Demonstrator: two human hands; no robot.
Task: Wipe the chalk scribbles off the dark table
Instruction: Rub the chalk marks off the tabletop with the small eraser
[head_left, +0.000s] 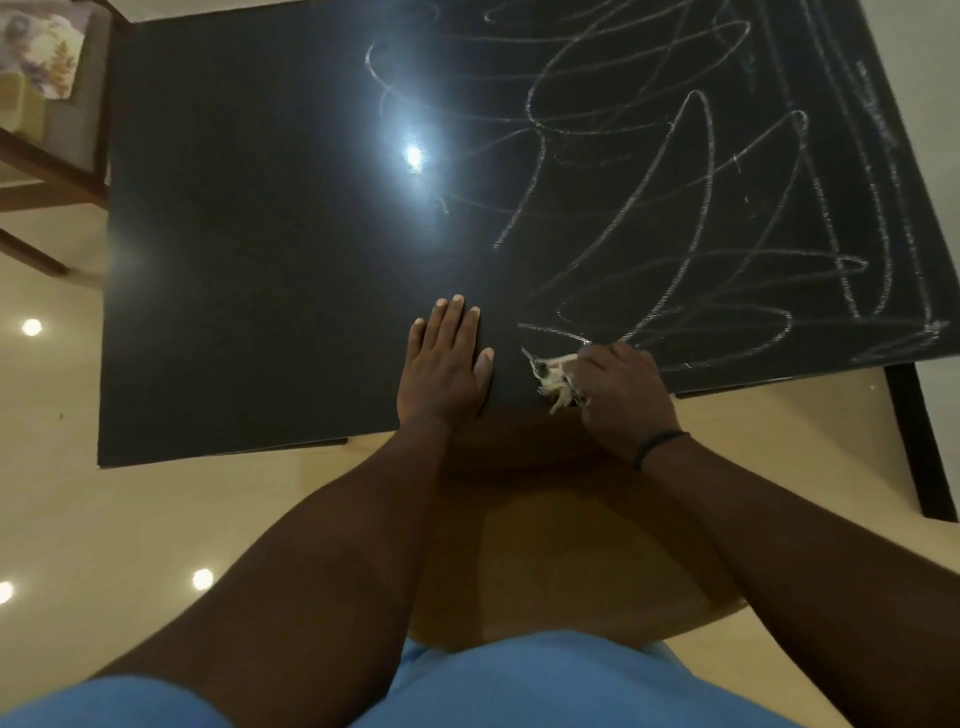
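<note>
- White looping chalk scribbles (701, 208) cover the right half of the dark matte rectangular table (234, 260); its left half shows no marks, only a bright lamp reflection (413, 155).
- The right hand (621, 392), a black band (660, 447) on its wrist, clenches a frayed pale rag (553, 376) at the table's near edge, touching the lowest chalk line.
- The left hand (447, 364) lies flat, fingers straight, pressing the tabletop just beside the rag.
- A brown wooden chair (47, 171) stands at the far left on the glossy cream floor (78, 493).
</note>
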